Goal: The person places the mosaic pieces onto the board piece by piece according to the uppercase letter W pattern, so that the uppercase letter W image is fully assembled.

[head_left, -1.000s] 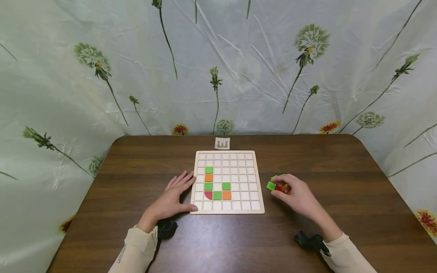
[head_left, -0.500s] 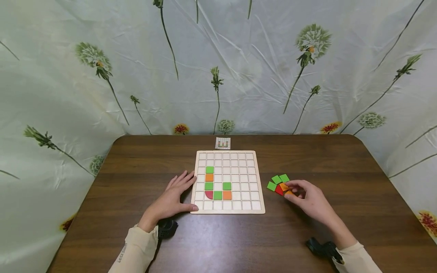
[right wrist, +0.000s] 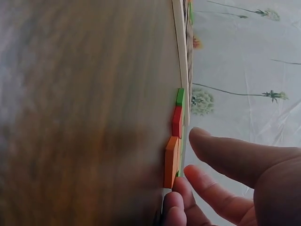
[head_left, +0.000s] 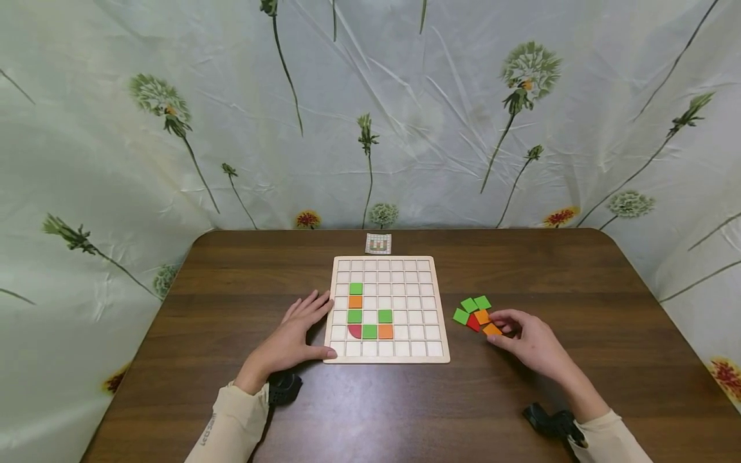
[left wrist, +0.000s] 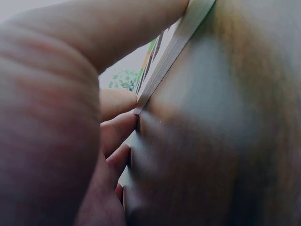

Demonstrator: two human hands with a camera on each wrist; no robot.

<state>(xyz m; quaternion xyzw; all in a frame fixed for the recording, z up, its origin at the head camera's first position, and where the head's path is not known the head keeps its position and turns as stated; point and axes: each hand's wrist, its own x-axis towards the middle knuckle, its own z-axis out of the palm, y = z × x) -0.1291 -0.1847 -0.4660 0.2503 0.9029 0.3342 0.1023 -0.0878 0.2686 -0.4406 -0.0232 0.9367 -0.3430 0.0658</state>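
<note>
A pale wooden grid board (head_left: 417,354) lies on the table with green, orange and dark red pieces in its cells. My left hand (head_left: 292,337) rests along its left side, fingers spread at the edge and thumb at the near-left corner. To the right of the board is a loose cluster of flat tiles. My right hand (head_left: 532,341) is at its near side, thumb and fingertips apart around an orange tile (head_left: 493,329). The right wrist view shows the thumb (right wrist: 202,139) raised over that orange tile (right wrist: 170,162), with the other fingers close by its end.
Several green tiles (head_left: 461,316), a red tile (head_left: 473,323) and another orange tile (head_left: 482,317) lie together. A small card with a printed grid pattern (head_left: 379,243) lies behind the board. A flowered curtain (head_left: 428,128) hangs beyond the brown table's far edge.
My right hand has drawn back to the right and toward me from over the tile cluster, uncovering most of the tiles. My left hand and the board have stayed put.
</note>
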